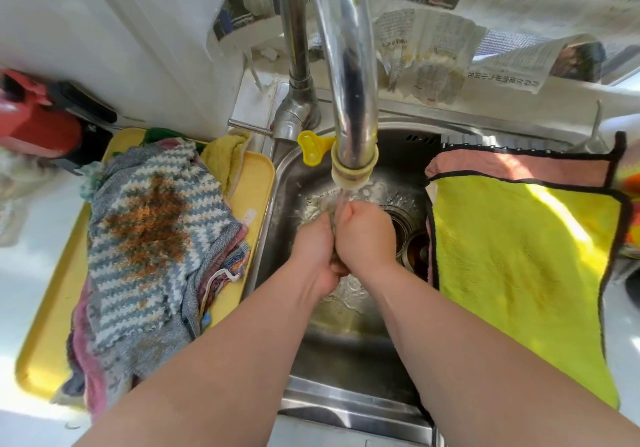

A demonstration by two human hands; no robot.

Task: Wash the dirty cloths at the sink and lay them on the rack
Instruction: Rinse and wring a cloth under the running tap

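The left hand [317,249] and right hand [365,235] press together under the tap's [349,100] stream in the sink [346,349], anything between them hidden, while stained cloths [149,238] wait on the tray [45,353], so splash may soak the yellow cloth [519,273] alongside.

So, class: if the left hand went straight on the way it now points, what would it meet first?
The right hand. The left hand points up and rightwards over the stainless steel sink and touches that hand under water from the curved chrome tap. Beyond, perhaps the round metal drain; depth is unclear.
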